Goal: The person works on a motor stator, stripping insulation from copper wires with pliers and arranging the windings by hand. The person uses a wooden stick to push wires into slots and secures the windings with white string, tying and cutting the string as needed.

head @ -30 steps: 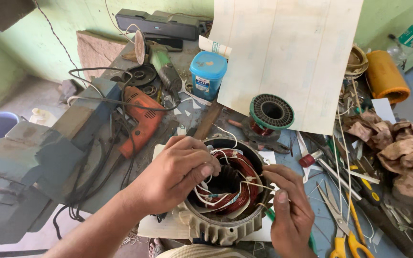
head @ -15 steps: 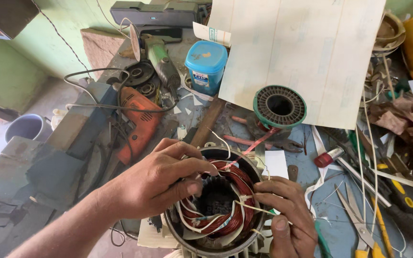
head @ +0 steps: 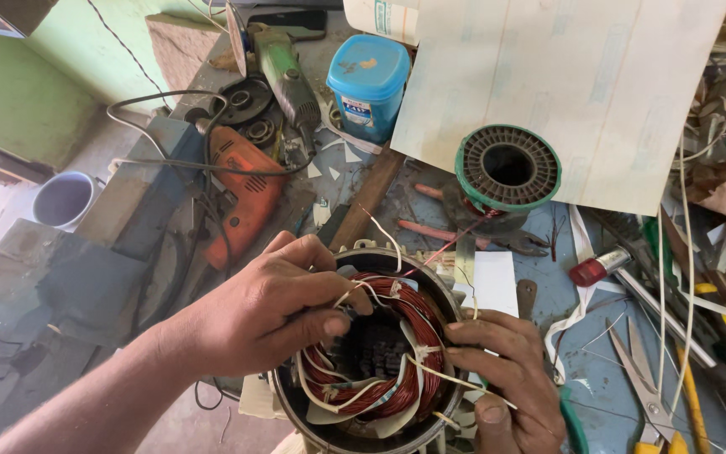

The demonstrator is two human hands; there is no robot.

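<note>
The head view looks down on a cluttered blue tabletop (head: 598, 370), with a round motor stator (head: 371, 361) at the bottom centre, its metal housing ringing red-brown copper windings (head: 405, 336) tied with pale cord.

The left hand (head: 270, 311) lies across the near-left rim of the stator, fingers curled inward, thumb and forefinger pinched on a pale lead wire (head: 363, 290) at the top of the windings. The right hand (head: 506, 378) rests on the stator's right edge, fingers bent and closed on a thin pale cord (head: 430, 366) that runs across the coil; how tightly it grips cannot be made out.

Just beyond the stator stands a green-rimmed wire spool (head: 507, 168), half under a large sheet of pale paper (head: 565, 84). A blue lidded tub (head: 369, 84) sits farther back, beside a green angle grinder (head: 283, 76). An orange power drill (head: 245, 189) lies to the left, its black cable looping over it. A strip of wood (head: 369, 197) lies between drill and spool. To the right, scissors (head: 644, 382), a red-capped tool (head: 600, 267) and loose white strips lie scattered. A pale bucket (head: 62, 199) stands on the floor at the far left.
</note>
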